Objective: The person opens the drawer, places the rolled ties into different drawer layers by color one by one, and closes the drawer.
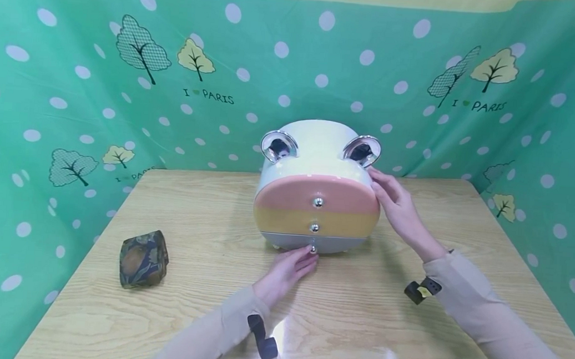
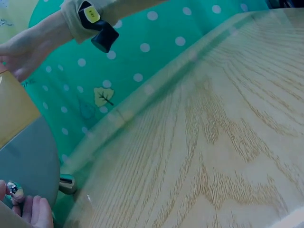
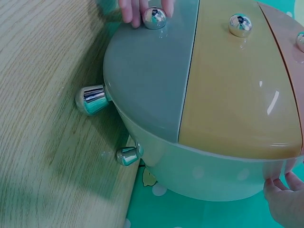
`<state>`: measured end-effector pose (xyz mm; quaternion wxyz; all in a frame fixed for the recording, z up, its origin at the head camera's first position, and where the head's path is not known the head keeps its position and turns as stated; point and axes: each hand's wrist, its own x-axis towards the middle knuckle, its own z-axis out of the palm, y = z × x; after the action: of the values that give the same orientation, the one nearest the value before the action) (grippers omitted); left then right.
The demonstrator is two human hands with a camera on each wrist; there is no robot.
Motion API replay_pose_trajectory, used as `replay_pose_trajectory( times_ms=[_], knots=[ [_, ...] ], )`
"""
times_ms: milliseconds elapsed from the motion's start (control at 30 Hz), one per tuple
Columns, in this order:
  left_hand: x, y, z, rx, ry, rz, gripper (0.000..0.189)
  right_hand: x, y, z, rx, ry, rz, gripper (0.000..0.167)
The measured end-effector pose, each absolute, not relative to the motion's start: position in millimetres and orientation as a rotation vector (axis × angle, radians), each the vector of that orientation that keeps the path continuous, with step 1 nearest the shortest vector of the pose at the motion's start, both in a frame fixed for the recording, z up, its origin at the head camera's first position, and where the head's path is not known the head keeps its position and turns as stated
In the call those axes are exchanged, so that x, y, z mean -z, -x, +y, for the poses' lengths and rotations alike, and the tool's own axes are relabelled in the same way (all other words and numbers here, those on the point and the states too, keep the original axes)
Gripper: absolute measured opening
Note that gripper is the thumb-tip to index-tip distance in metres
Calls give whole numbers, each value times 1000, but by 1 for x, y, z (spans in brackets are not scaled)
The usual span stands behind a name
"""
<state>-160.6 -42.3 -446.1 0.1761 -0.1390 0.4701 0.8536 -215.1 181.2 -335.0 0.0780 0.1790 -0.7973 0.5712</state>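
A small rounded drawer cabinet (image 1: pixel 315 142) stands on the table, white on top with two round silver-rimmed ears. Its front has a pink drawer (image 1: pixel 286 193), a yellow drawer (image 1: pixel 284 220) and a grey-blue drawer (image 3: pixel 145 80), each with a silver ball knob. My left hand (image 1: pixel 286 271) pinches the lowest knob (image 3: pixel 155 17) between thumb and fingers. The lowest drawer looks flush with the front. Against the cabinet's right side, near the ear, rests my right hand (image 1: pixel 398 206), its fingers fairly straight and touching the white wall.
A folded dark pouch with a leaf pattern (image 1: pixel 144 259) lies on the left of the wooden table (image 1: pixel 205 212). Short silver feet (image 3: pixel 92 99) hold the cabinet off the tabletop. A green dotted curtain (image 1: pixel 254 77) hangs behind and at both sides.
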Motion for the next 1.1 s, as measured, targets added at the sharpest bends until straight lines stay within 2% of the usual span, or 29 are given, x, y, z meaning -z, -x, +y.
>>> replay_pose_trajectory(
  times_ms=[400,667,1100],
  knots=[
    [446,163,-39,-2487,446,1234,24,335,216,182,-1708,-535,-2385,42],
    [445,161,-39,-2499,475,1249,30,336,217,181,-1710,-537,-2396,42],
    [444,150,-40,-2505,478,1199,28,334,215,180,-1702,-533,-2383,41]
  ],
)
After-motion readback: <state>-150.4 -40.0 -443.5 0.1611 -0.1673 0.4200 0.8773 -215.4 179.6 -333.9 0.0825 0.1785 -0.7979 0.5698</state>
